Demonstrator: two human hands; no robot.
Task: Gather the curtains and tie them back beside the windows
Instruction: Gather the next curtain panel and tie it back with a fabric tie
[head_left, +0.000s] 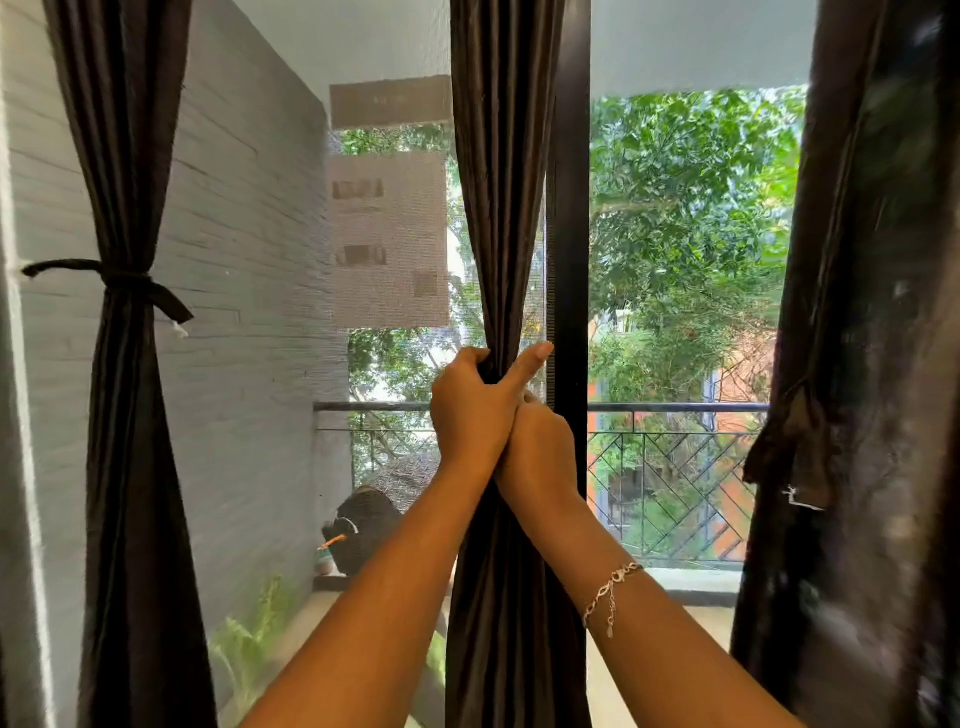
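Three dark brown curtains hang at the windows. The left curtain (130, 415) is bunched and tied at mid height by a dark tie-back (111, 280). The middle curtain (498, 208) is gathered into a narrow bundle beside the black window post (569, 208). My left hand (470, 410) grips this bundle at its waist, thumb pointing up to the right. My right hand (540, 452) sits just below and behind it, fingers curled round the same bundle; its fingertips are hidden. The right curtain (862, 364) hangs loose, with a strip of fabric (784, 447) dangling from it.
A mesh screen covers the left window pane (311, 260), with a grey brick wall (249, 260) behind it. Outside are a balcony railing (670, 467), trees and a dark pot (363, 525) on the balcony floor.
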